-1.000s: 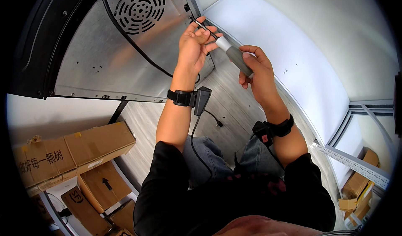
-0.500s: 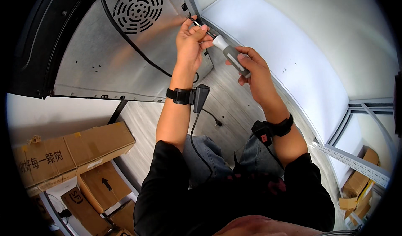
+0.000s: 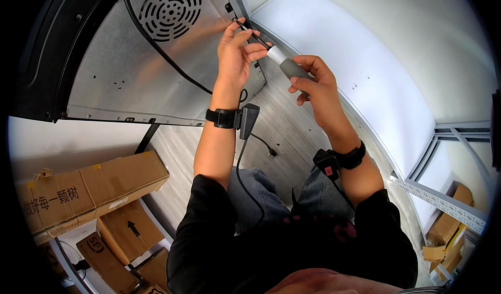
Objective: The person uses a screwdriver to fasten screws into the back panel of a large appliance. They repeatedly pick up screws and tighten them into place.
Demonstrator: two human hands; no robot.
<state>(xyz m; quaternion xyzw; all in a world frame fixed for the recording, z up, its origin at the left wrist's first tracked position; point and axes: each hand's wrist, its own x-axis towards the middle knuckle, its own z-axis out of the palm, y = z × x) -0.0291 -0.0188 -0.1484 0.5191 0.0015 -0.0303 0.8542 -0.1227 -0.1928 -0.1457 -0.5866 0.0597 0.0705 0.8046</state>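
A screwdriver (image 3: 297,70) with a grey handle, a whitish collar and a dark slim shaft slants up and left. My right hand (image 3: 319,89) is wrapped round its handle. Up by the tip, my left hand (image 3: 234,59) has its thumb and forefinger closed about the shaft, while the other fingers extend beside it. The tip points at the edge of a bare metal panel (image 3: 151,80), the side of a large black-framed appliance. Whether a screw sits at the tip is too small to make out.
A black power cable (image 3: 166,55) hangs across the panel below round vent slots (image 3: 171,12). White shelving (image 3: 355,59) stands at the right. Cardboard boxes (image 3: 104,187) are stacked lower left, with another box (image 3: 451,215) lower right. A plug (image 3: 272,152) lies over the wood-look floor (image 3: 292,127).
My right hand has turned and shifted its fingers on the screwdriver handle, which has rotated. The left hand has moved very slightly left, still at the shaft.
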